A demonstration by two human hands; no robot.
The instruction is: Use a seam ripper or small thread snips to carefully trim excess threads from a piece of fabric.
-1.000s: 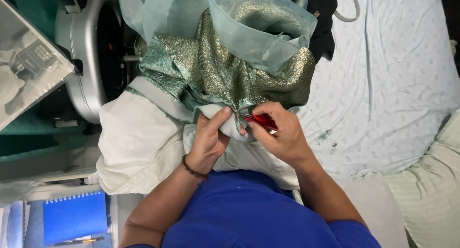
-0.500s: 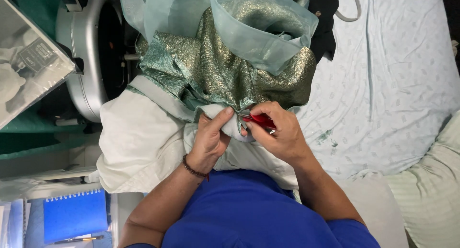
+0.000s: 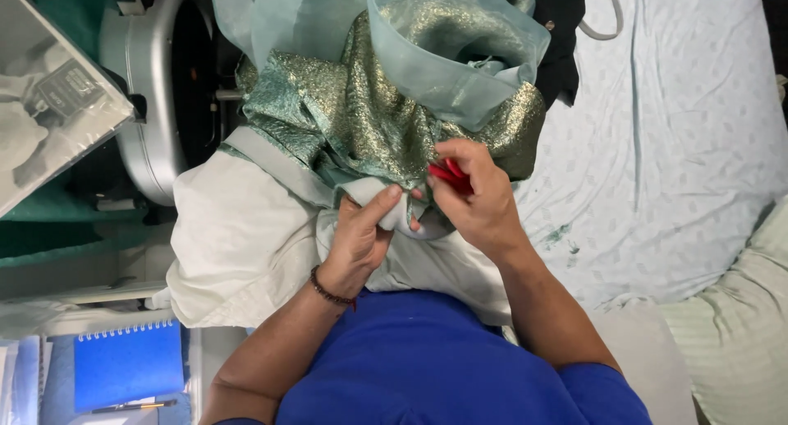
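At the far left a clear plastic-wrapped package [image 3: 49, 105] sits tilted at the upper edge of the view, and down in the lower left corner a blue spiral notebook [image 3: 127, 363] lies flat with a pen [image 3: 135, 406] just below it. Next to the package stands a grey sewing machine [image 3: 148, 105], its curved body upright.

Draped over the work surface beside the machine is a white cloth [image 3: 238, 244], and heaped on its far edge is a shimmering green-gold fabric [image 3: 369, 121] with a sheer pale blue layer [image 3: 443, 47] folded over the top.

The left hand [image 3: 361, 240], a beaded bracelet [image 3: 328, 292] at its wrist, is clenched on a fold of pale lining at the near edge of the glittering fabric, thumb pressed on top. Just beside it, touching the same fold, the right hand [image 3: 480, 199] has its fingers closed round a small red tool [image 3: 450, 175], whose tip meets the cloth where green fabric and lining join. What kind of tool it is I cannot tell.

To the right spreads a pale patterned bedsheet [image 3: 673, 162], with a striped green pillow [image 3: 739, 335] at the lower right corner.
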